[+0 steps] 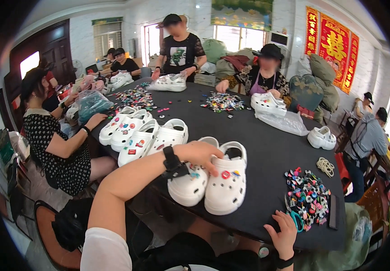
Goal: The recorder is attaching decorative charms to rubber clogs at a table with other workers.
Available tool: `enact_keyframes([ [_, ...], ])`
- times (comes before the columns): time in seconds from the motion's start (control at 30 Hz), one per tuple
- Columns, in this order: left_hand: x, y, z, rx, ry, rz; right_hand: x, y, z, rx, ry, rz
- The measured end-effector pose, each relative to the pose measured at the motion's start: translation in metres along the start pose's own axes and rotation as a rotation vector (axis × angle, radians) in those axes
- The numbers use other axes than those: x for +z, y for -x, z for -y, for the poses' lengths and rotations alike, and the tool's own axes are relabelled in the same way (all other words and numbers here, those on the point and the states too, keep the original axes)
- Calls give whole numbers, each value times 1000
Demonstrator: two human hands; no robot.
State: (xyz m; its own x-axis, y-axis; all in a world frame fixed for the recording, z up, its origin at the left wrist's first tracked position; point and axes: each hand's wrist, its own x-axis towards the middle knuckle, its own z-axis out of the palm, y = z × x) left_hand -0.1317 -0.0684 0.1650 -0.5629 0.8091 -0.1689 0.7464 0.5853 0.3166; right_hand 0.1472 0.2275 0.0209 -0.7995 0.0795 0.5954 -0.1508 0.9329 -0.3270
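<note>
My left hand (pixel 199 156) reaches across a pair of white clogs at the near edge of the dark table, its fingers bent round the upper rim of the right-hand clog (pixel 224 194). That clog bears a red charm and a hat-shaped charm. Beside it the other clog (pixel 186 187) carries small charms, partly hidden by my wrist. My right hand (pixel 283 232) is open, fingers apart, at the table edge and holds nothing. Close to it lie teal-handled scissors (pixel 297 222) and a heap of colourful shoe charms (pixel 310 194).
More white clogs with charms (pixel 134 133) stand in a row at left. A dark bar (pixel 333 212) and a coil of pale cord (pixel 325 167) lie near my heap. Across the dark table (pixel 267 158), several people handle clogs and charms. A lone clog (pixel 322 137) stands at right.
</note>
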Motion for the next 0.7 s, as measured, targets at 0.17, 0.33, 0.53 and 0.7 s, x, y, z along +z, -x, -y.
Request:
enact_keyframes([
  [0.17, 4, 18, 39, -55, 99, -74, 0, 0, 4, 45, -18, 8],
  [0.33, 31, 18, 16, -57, -316, -480, -2, -1, 13, 58, 5, 7],
  [0.53, 96, -2, -56, 630, -369, -370, -11, -7, 24, -8, 57, -13],
  [0.7, 108, -13, -44, 521, -416, -340, -13, -11, 26, -22, 29, 2],
])
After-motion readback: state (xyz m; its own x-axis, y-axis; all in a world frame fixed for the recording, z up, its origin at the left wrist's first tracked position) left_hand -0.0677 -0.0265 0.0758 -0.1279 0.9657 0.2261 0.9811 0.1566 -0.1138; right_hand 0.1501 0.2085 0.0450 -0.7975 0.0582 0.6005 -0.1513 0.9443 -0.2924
